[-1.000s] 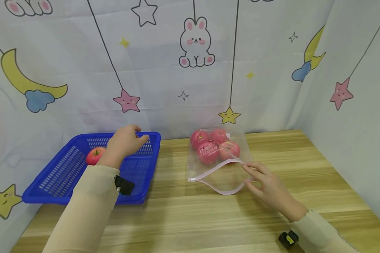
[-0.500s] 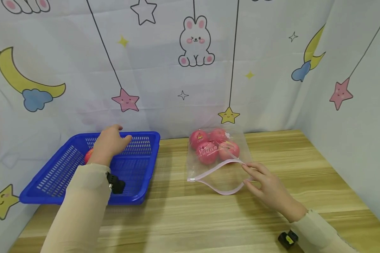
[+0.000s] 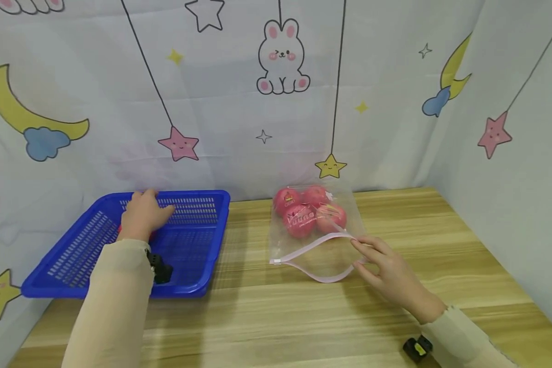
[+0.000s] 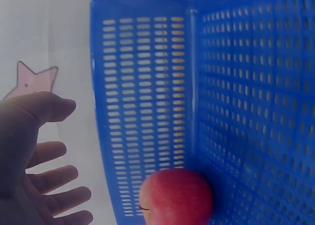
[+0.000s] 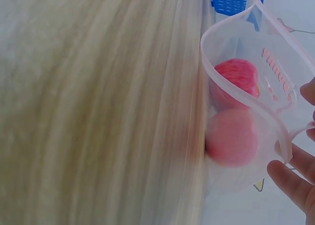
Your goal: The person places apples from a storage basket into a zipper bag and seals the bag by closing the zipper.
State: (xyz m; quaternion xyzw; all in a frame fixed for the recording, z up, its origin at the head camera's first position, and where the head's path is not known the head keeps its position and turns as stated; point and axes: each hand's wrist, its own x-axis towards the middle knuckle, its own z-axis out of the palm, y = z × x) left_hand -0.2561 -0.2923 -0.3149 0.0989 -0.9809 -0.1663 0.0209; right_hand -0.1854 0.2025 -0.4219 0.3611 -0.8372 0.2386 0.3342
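Note:
My left hand (image 3: 142,214) is over the back left of a blue plastic basket (image 3: 216,245), above a red apple (image 4: 177,198) that it mostly covers in the head view. The left wrist view shows its fingers spread and holding nothing, apart from the apple at the basket's wall. A clear zip bag (image 3: 282,248) with a pink-edged mouth and several red apples (image 3: 300,221) inside lies to the right. My right hand (image 3: 388,271) holds the right end of its mouth, thumb and fingers at the rim, keeping it gaping.
The bag and basket share a wooden table (image 3: 257,327), the basket on the left. A white curtain (image 3: 230,102) printed with rabbits, stars and moons hangs behind the table's back edge. A black wrist camera (image 3: 417,348) shows below the right sleeve.
My left hand has moved left inside the basket and now covers most of the apple there. The right hand keeps its hold on the bag. The head view has shifted slightly.

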